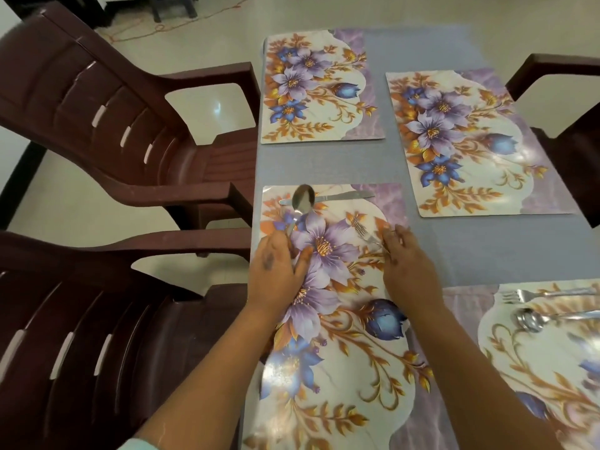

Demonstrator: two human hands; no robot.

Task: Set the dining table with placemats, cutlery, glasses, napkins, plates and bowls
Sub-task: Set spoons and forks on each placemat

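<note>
Leftmost, two dark brown moulded plastic armchairs (97,131) beside the grey table (324,164). Next, the near floral purple-and-gold rectangular placemat (341,336): left hand (276,271) curled round the handle of a shiny steel spoon (302,198), bowl upward, crossing a steel knife (337,197) along the mat's far edge. Right hand (406,264) holds a steel fork (362,227) between its fingers; the exact grip is hidden. Two bare matching mats (318,86) beyond. Far right, a fourth mat (535,368) bearing a second fork (545,293) and second spoon (532,319).
</note>
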